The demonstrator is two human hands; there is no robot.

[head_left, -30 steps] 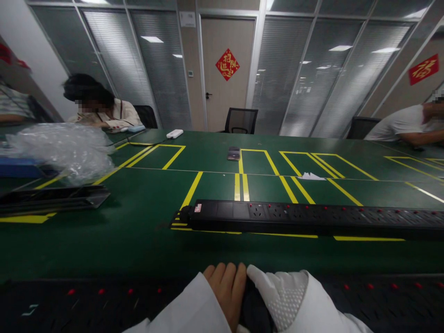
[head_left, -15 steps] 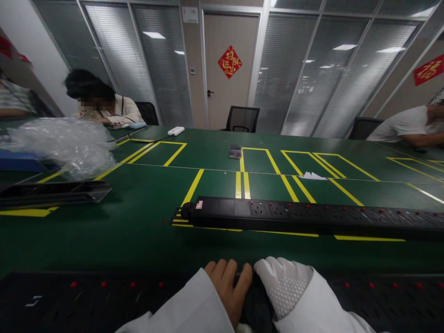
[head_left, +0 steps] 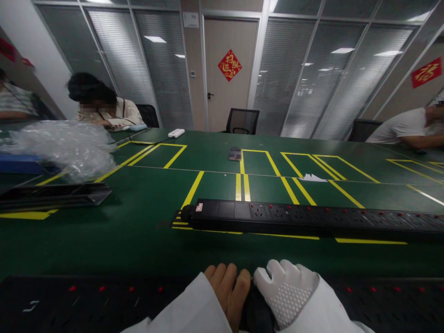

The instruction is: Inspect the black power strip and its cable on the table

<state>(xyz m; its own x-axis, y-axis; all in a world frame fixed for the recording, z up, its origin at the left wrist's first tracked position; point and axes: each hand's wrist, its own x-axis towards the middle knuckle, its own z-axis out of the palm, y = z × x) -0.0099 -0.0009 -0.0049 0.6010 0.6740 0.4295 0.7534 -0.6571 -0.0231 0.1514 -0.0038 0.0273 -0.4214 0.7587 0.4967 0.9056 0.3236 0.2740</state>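
Observation:
At the bottom centre, my left hand (head_left: 227, 289), bare below a white sleeve, lies with its fingers curled down and together over the near black power strip (head_left: 114, 305). Close on its right is my right hand (head_left: 287, 289) in a white dotted glove, its fingers also bent. Between the two hands shows a dark rounded thing (head_left: 258, 307), too dark to name. What the fingers grip is hidden under them. The near strip carries several red switches and runs along the front of the green table (head_left: 132, 240).
Another black power strip (head_left: 312, 219) lies ahead within yellow tape lines. On the left are clear plastic wrap (head_left: 65, 148) and a black metal channel (head_left: 55, 195). Farther back are a small dark box (head_left: 235, 154), white paper (head_left: 312, 177) and several seated people.
The view has tilted up slightly, so everything sits a little lower. The gloved fingers look slightly more spread at the knuckles. Both hands stay at nearly the same place.

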